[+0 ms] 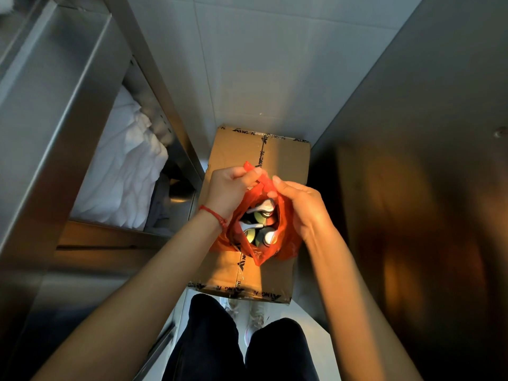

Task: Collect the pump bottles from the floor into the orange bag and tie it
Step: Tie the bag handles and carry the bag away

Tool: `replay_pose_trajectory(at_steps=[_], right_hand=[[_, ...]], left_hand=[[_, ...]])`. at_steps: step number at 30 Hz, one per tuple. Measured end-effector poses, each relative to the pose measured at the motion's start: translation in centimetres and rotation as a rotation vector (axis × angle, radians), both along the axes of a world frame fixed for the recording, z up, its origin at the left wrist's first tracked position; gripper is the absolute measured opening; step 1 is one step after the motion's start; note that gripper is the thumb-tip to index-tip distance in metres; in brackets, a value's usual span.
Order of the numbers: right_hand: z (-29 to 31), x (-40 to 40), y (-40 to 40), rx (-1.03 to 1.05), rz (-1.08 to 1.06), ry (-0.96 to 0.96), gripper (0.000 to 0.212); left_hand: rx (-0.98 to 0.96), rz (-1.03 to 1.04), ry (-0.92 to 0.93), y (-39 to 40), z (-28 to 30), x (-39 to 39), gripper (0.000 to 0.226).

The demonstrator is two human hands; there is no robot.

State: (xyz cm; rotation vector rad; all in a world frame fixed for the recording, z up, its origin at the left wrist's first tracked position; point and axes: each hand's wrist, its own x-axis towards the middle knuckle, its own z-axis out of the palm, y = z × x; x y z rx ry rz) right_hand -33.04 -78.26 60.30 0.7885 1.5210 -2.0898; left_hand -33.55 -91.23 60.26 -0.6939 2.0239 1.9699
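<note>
Evidently the collecting is finished and the tying is in hand. The orange bag point(286, 215) sits on top of a taped cardboard box point(286, 158) on the floor, between a steel shelf unit point(55, 133) and a steel panel. Its mouth gapes, and the pump bottles point(261, 224) stand packed inside, white pump heads up; no loose bottle shows on the visible floor.

The left hand point(231, 191) is closed in a pinch on one bag handle, pulled up and toward the far side. The right hand point(299, 210) curls around the opposite rim. Its fingertips seem to clamp the plastic, though the fold hides the actual contact, so I cannot be sure of the grip.

Next, I judge, both handles must be drawn up clear of the pump heads, crossed above them and knotted. The plastic is thin and the load stands tall, so there is little slack to work with.
</note>
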Motion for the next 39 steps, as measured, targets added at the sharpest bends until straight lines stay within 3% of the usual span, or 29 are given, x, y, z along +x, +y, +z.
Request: replay_pose_trajectory(at_steps=[5, 7, 13, 16, 20, 25, 31, 39], right_hand=[[-0.6, 0.6, -0.7, 0.021, -0.260, 0.170, 0.018], [-1.0, 0.9, -0.7, -0.067, -0.397, 0.211, 0.020], [-2.3, 1.8, 0.9, -0.153, -0.710, 0.034, 0.022], [-2.3, 2.2, 1.3, -0.122, -0.673, 0.052, 0.020], [-1.1, 1.8, 1.9, -0.024, -0.469, 0.255, 0.021], [1.5, 1.0, 0.8, 0.226, -0.090, 0.489, 0.018], [3.0, 0.6, -0.3, 0.578, 0.146, 0.680, 0.007], [2.8, 0.0, -0.3, 0.693, 0.171, 0.758, 0.003]], left_hand=[[-0.152, 0.106, 0.035, 0.0, -1.0, 1.2, 0.020], [-0.102, 0.213, 0.018, -0.4, -1.5, 1.7, 0.021], [0.047, 0.491, -0.090, -2.6, -3.2, 3.9, 0.014], [-0.004, 0.465, -0.044, -2.9, -3.2, 4.9, 0.019], [-0.139, 0.257, 0.163, -2.9, -1.5, 4.3, 0.009], [-0.091, 0.008, 0.342, -1.6, 0.3, 2.6, 0.020], [-0.128, -0.170, 0.438, 0.2, 1.5, 0.3, 0.021], [0.035, -0.321, 0.314, -0.3, 0.8, 0.2, 0.027]])
